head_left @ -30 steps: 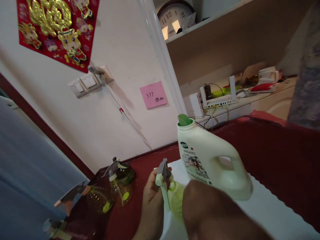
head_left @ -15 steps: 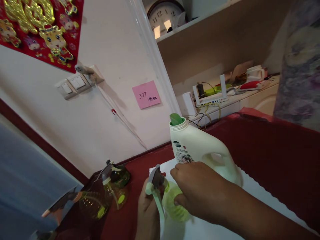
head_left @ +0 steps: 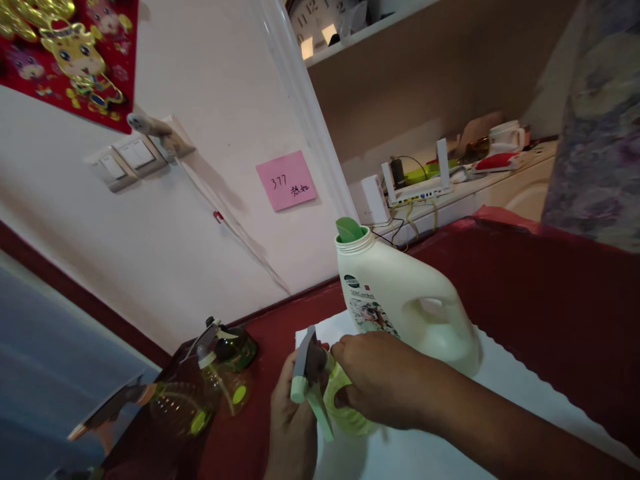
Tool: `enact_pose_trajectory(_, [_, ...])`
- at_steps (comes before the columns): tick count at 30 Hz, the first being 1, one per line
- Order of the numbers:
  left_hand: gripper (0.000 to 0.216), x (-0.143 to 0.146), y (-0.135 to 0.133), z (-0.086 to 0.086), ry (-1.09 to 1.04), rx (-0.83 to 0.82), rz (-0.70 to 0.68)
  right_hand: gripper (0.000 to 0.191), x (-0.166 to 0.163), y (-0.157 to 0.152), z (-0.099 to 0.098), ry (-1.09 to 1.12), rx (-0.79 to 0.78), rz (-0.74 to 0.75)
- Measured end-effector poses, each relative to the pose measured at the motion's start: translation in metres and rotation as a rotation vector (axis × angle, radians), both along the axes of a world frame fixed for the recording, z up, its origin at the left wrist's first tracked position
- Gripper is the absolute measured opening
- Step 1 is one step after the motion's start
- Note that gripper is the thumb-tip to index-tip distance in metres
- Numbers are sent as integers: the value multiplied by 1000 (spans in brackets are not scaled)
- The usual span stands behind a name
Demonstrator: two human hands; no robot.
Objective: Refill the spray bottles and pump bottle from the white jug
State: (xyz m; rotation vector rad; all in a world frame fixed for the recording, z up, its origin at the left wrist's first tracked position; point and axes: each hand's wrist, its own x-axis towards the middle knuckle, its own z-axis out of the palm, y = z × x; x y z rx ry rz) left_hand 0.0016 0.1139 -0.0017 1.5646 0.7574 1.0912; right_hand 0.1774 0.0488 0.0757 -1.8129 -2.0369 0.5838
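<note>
My left hand point(head_left: 293, 423) is closed around the grey and light green trigger head point(head_left: 307, 377) of a small yellow-green spray bottle point(head_left: 345, 407). My right hand point(head_left: 385, 380) wraps round the bottle's neck and shoulder, just beside the trigger head. The bottle stands over a white sheet point(head_left: 450, 433) on the dark red tabletop point(head_left: 525, 300). Right behind my hands stands a cream detergent jug point(head_left: 405, 300) with a handle and an open mouth holding a green spout.
Three more spray bottles stand at the left: one dark green point(head_left: 235, 347), one yellowish point(head_left: 220, 380), one clear with an orange trigger point(head_left: 150, 407). A wall with switches point(head_left: 130, 157) and a pink note point(head_left: 286, 180) rises behind. A counter with a router point(head_left: 417, 183) lies beyond.
My right hand has come forward from the lower frame onto the spray bottle's neck. The view has shifted a little, and my left hand has kept its hold on the trigger head.
</note>
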Motion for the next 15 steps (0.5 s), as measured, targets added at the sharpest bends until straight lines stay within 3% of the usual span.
enact_pose_trajectory(6, [39, 4, -1, 10, 13, 6, -9, 31, 1, 1, 0, 11, -19, -4])
enact_pose_trajectory(15, [41, 3, 1, 14, 122, 147, 8, 31, 2, 2, 2, 1, -39, -10])
